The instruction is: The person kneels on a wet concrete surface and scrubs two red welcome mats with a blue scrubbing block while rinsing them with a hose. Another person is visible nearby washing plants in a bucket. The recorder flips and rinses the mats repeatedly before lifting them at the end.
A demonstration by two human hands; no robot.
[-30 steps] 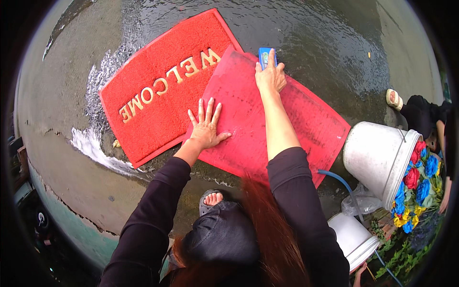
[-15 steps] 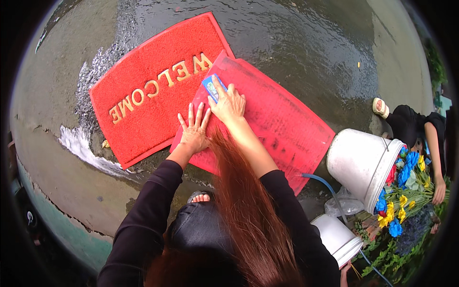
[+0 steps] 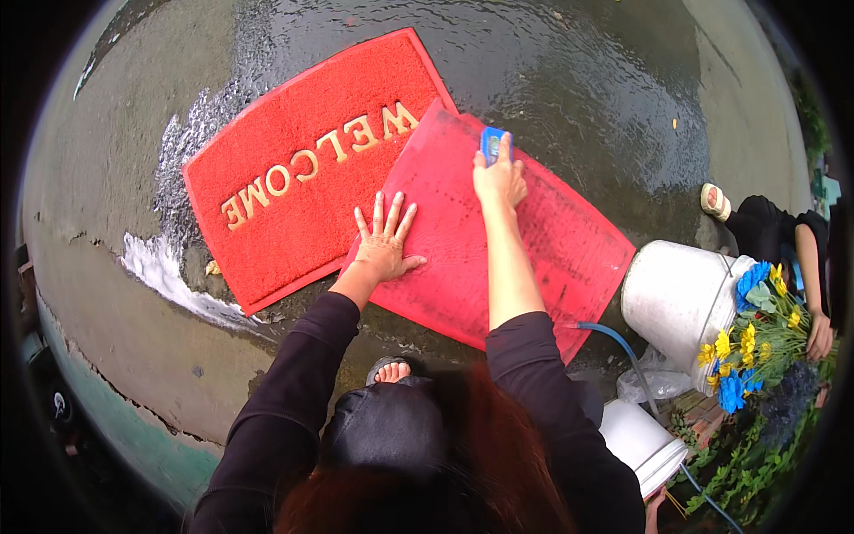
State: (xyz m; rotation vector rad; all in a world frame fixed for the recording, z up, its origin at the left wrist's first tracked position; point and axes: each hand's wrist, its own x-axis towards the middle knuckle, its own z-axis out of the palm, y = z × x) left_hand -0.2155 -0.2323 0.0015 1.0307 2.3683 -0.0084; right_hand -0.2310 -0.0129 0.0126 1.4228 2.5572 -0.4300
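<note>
Grips a blue block [image 3: 491,142] in the closed right hand [image 3: 501,181], near the far edge of a smudged red mat [image 3: 556,236]. Presses the left hand [image 3: 382,255] flat, empty, fingers spread, by that mat's near left corner. Partly beneath its left edge, on wet ground [image 3: 587,98], a lettered red mat [image 3: 276,214]; by its right corner, a white bucket [image 3: 676,294].

- On the right we see a white bucket [image 3: 672,292] and blue-and-yellow flowers [image 3: 750,341].
- Nearer us, another white bucket [image 3: 633,436] and a clear plastic bag [image 3: 660,378].
- Farther right, a person in black [image 3: 758,222].
- Left, white foam [image 3: 165,278].
</note>
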